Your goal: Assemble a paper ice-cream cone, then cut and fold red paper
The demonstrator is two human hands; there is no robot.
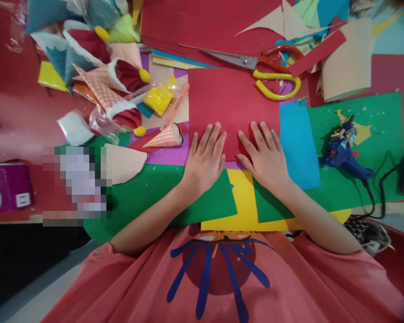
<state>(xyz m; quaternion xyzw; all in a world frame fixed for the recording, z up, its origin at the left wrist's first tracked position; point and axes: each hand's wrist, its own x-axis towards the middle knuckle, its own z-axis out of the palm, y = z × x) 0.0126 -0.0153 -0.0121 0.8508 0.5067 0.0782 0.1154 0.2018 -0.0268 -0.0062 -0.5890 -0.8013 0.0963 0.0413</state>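
Observation:
A red sheet of paper [234, 98] lies flat in front of me. My left hand [206, 154] rests on its lower left part, palm down with the fingers spread. On the lower right part lies my right hand [265, 157], also flat with fingers apart. Neither hand grips anything. Scissors [252, 63] with red and yellow handles lie across the sheet's upper right corner. Left of the sheet is a small checkered paper cone [164, 136]. Green [195, 202], yellow [244, 188] and blue paper [298, 152] show beneath and around my forearms.
A blue glue gun [348, 157] with a black cord lies on green paper at the right. Several decorated paper cones [101, 83] crowd the upper left. A rolled beige paper [346, 63] and paper scraps sit at the upper right. A purple box [10, 186] is far left.

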